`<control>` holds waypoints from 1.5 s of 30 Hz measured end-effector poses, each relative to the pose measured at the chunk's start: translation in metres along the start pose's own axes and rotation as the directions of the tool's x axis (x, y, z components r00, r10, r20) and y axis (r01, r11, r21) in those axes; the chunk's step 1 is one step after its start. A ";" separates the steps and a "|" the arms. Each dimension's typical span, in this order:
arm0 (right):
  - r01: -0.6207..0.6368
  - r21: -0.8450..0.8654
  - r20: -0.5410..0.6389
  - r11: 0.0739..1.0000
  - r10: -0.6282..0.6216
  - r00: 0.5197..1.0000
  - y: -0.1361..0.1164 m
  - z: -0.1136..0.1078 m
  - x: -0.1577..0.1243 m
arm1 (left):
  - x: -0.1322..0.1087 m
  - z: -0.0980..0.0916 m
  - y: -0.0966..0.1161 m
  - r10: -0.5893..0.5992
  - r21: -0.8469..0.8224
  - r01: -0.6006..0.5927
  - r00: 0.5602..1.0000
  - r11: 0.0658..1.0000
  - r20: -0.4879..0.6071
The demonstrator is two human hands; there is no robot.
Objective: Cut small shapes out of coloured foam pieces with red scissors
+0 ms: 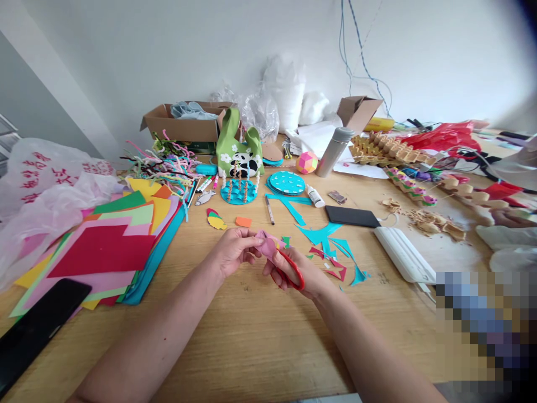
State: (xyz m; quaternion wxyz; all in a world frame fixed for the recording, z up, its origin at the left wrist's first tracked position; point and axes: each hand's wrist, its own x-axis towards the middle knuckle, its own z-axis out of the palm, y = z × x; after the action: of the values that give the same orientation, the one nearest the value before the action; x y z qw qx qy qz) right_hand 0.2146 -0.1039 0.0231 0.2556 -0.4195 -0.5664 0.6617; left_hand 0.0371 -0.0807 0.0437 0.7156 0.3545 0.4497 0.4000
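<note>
Between my left thumb and fingers is a small pink piece of paper (265, 245); my left hand (235, 252) is closed on it. My right hand (297, 270) grips red-handled scissors (297, 272), whose blades meet the pink piece and are partly hidden by it. Orange (243, 222) and yellow (217, 223) cut pieces lie just beyond my left hand. Blue scraps (323, 234) and dark pink scraps (335, 268) are spread beside and beyond my right hand. A pen (269, 210) lies past both hands.
Coloured sheets (100, 252) and a black phone (42, 313) are at left. Further back stand a green panda bag (241, 148), a blue disc with twisted posts (239, 192) and a grey bottle (334, 152). A black slab (351, 216) and white device (403, 254) lie at right.
</note>
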 end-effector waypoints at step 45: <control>-0.018 -0.057 0.025 0.998 0.020 0.999 -0.002 -0.001 -0.001 | 0.002 -0.009 0.001 -0.008 0.146 -0.002 0.997 0.989 0.071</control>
State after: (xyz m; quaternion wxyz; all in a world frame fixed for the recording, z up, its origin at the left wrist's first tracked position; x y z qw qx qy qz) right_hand 0.2154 -0.1036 0.0253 0.2300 -0.4234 -0.5842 0.6531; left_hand 0.0289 -0.0776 0.0408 0.7040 0.4192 0.4524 0.3522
